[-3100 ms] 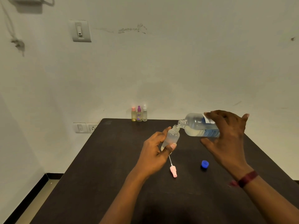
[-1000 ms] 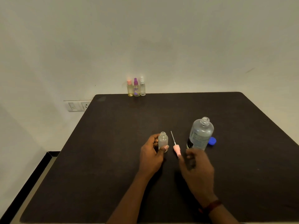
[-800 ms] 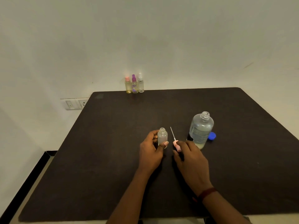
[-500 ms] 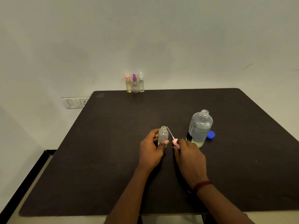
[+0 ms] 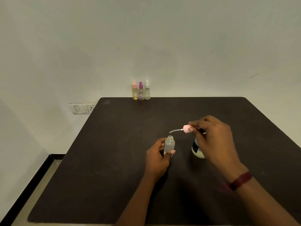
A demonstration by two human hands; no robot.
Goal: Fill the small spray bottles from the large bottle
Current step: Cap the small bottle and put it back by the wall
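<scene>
Dark tabletop [image 5: 114, 160] is stretching back to a pale wall [image 5: 162, 46], where three capped spray bottles [image 5: 141, 92] are standing in a row at the far edge and a wall socket [image 5: 83, 108] is showing off to the left. Half a second ago the pink spray pump [image 5: 186, 129] was low beside the small spray bottle [image 5: 169, 144] with the right fingers closing on it. Now it is hanging in the air, above and to the right of that bottle's open neck, its thin dip tube [image 5: 175, 131] pointing left and slightly down. The large bottle [image 5: 197, 150], tipped and pouring three seconds back, is standing upright on the table, mostly hidden behind the right hand [image 5: 213, 139]. The left hand [image 5: 157, 158] is curling around the small spray bottle, thumb across its front, holding it upright low over the table. Whether its base is touching the surface cannot be told. The right hand is pinching the pump's head between thumb and fingertips, a dark red band [image 5: 241, 180] sitting on its wrist
</scene>
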